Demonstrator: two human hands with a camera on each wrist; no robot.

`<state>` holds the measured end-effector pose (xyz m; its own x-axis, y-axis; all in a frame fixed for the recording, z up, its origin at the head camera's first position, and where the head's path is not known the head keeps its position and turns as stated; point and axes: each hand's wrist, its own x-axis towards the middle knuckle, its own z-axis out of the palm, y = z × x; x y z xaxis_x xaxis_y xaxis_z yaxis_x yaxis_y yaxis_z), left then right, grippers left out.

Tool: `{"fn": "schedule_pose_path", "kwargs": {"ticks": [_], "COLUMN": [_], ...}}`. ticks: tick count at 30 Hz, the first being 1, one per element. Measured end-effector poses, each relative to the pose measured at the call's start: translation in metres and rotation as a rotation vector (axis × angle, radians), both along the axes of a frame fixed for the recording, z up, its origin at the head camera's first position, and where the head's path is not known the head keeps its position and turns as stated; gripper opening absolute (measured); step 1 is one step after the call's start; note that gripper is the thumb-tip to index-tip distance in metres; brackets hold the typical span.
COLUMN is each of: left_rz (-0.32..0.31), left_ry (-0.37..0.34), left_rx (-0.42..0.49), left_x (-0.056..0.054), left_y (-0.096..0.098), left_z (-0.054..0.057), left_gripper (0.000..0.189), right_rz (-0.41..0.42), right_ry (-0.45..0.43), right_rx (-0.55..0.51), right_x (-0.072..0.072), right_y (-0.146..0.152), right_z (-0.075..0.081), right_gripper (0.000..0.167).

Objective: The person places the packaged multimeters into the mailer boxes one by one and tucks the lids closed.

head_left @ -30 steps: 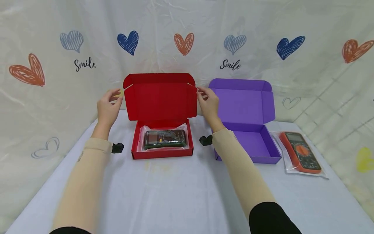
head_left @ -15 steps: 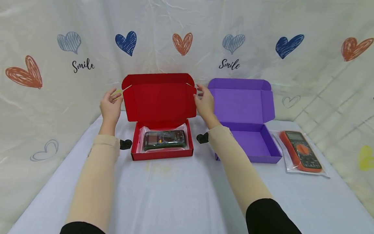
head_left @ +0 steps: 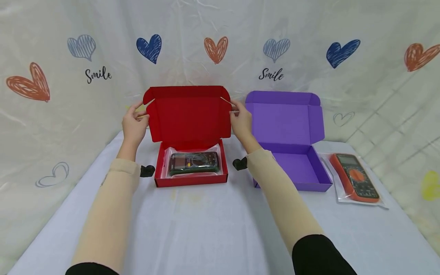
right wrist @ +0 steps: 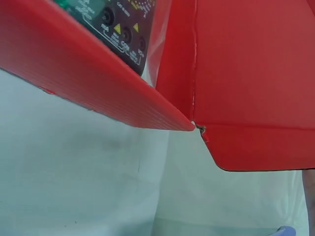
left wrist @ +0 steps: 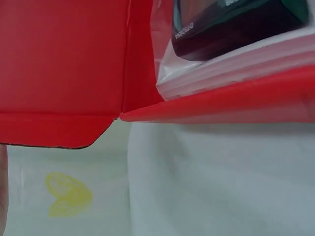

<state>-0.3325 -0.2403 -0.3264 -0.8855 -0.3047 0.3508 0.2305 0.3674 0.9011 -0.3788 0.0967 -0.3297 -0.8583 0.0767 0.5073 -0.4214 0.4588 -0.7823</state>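
Swing red lid with left hand and right hand level at flaps, can't tell pinching from touching by fingers.

Soft, diffuse light, faint shadows on the white surface, slight sheen on the backdrop, wrist views hazy.

From the head view I read the black script word "Smile" twice on the white plastic backdrop, at left and at right. Through the right wrist view I make out "COM" and two yellow warning triangles on the dark-faced, green-edged plastic multimeter; the markings on the orange-cased, dark-faced multimeter are too small for me to read.
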Motion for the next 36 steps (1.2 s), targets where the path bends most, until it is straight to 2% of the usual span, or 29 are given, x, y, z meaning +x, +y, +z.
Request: {"fn": "schedule_pose_path", "kwargs": {"ticks": [4,14,24,31,36], "left_rz": [-0.02,-0.074,-0.1,-0.133,-0.15], "left_ry": [0.0,0.001,0.028,0.009,0.024], "left_rx": [0.006,0.125,0.07,0.11,0.128], "left_x": [0.006,0.013,0.023,0.03,0.033], "left_y": [0.001,0.004,0.001,0.002,0.003], "left_z": [-0.001,-0.004,-0.008,-0.011,-0.011], "left_gripper": [0.052,0.056,0.057,0.06,0.059], "right_rz": [0.028,0.092,0.131,0.173,0.189], "right_ry": [-0.004,-0.007,0.023,-0.024,-0.016], "right_rx": [-0.042,-0.11,-0.14,-0.192,-0.24], "right_x": [0.004,0.012,0.023,0.032,0.035], "right_y": [0.002,0.004,0.007,0.005,0.005], "right_z": [-0.003,-0.008,-0.014,-0.02,-0.021], "right_gripper": [0.04,0.035,0.034,0.034,0.033]}}
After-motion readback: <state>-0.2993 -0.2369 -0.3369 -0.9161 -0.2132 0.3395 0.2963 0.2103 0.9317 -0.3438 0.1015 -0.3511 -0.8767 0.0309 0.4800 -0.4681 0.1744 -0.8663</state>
